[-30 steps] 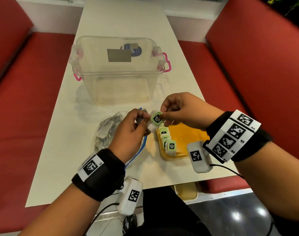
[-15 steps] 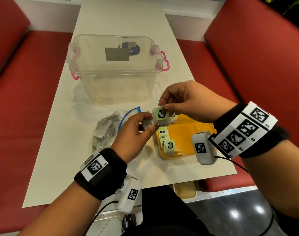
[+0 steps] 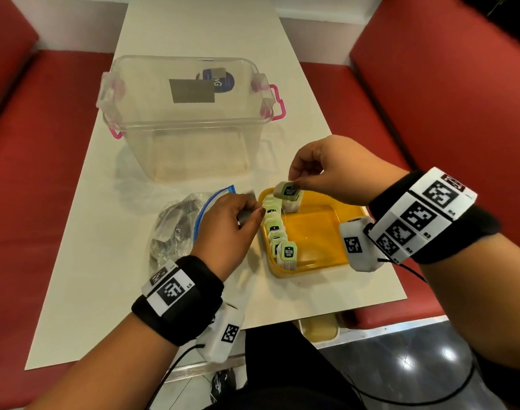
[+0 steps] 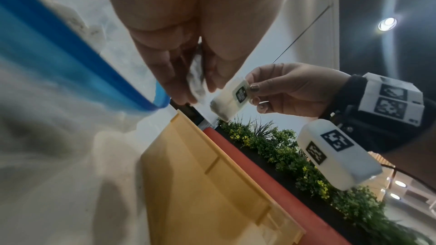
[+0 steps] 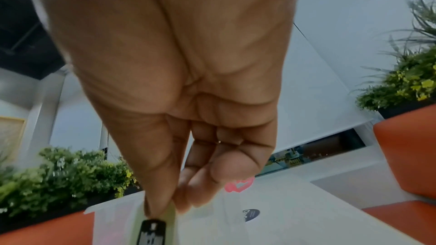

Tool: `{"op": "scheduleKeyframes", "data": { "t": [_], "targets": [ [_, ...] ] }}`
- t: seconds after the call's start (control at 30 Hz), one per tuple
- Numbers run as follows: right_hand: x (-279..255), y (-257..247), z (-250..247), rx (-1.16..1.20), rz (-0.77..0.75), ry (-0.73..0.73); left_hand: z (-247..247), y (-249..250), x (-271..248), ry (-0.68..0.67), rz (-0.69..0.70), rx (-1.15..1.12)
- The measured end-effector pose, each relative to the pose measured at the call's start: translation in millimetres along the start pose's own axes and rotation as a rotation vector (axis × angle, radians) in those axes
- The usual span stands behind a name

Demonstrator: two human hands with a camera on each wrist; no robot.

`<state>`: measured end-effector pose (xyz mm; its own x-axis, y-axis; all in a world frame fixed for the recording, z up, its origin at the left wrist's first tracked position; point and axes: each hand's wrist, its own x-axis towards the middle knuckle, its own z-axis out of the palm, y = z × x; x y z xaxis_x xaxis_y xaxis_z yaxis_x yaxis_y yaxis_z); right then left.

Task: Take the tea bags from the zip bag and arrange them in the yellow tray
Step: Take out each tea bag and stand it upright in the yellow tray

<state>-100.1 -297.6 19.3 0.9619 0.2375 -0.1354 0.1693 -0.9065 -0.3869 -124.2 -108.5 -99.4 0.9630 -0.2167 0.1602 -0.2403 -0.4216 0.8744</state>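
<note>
My right hand (image 3: 294, 181) pinches a tea bag (image 3: 288, 193) by its green tag, just above the far left corner of the yellow tray (image 3: 320, 232). The same tea bag (image 4: 230, 100) hangs from my right hand (image 4: 252, 92) in the left wrist view, and its tag (image 5: 153, 230) shows under my right hand (image 5: 165, 208). Several tea bags (image 3: 278, 235) stand in a row along the tray's left side. My left hand (image 3: 252, 211) pinches a small whitish piece (image 4: 195, 79) beside the zip bag (image 3: 176, 229), whose blue mouth (image 3: 215, 199) is open.
A clear plastic box (image 3: 187, 113) with pink handles stands behind the bag and tray. The white table (image 3: 110, 276) is narrow, with red benches (image 3: 39, 161) on both sides. Its near edge lies close behind the tray.
My right hand has carried the tea bag away from my left hand, rightward over the tray's far left corner. My left hand has stayed by the bag's mouth, still pinching its small piece.
</note>
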Motion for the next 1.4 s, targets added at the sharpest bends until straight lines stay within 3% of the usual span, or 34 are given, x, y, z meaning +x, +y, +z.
{"op": "scheduleKeyframes", "data": {
  "t": [0.23,0.53,1.2,1.4],
  "targets": [
    [20,30,14,-0.269,0.137,-0.125,14,-10,-4,-0.085,-0.117,0.246],
    [43,36,41,-0.349,0.179,-0.228,19,-9,-8,-0.14,-0.126,0.249],
    [44,35,56,-0.458,0.199,-0.132,16,-6,-11,-0.154,-0.134,0.24],
    [34,31,42,-0.355,0.183,-0.06,7,-4,-11,-0.067,-0.083,0.121]
  ]
}}
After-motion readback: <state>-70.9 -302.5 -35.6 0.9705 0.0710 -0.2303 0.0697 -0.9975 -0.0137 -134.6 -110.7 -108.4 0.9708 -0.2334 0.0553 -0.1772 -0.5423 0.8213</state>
